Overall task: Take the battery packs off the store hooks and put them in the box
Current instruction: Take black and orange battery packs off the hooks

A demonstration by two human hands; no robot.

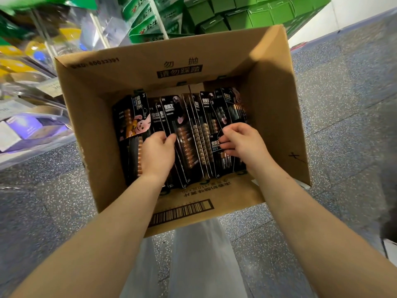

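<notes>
I look down into the open brown cardboard box (277, 108) that stands on the grey speckled floor (335, 130). The black battery packs on printed cards (193, 134) are inside it, standing on edge in a row from left to right, some leaning on each other. My left hand (158, 154) is in the box, and its grip closes on the edge of one pack near the middle of the row; my fingertips are hidden behind the cards. My right hand (241, 140) has the fingers curled on a small black pack with gold batteries (221, 153) at the right side of the row. How many packs each hand holds I cannot tell. The bottom of the box is mostly covered. Above the box, green cartons (234, 16) are blurred, and the store shelf (30, 100) at left is cut off.
</notes>
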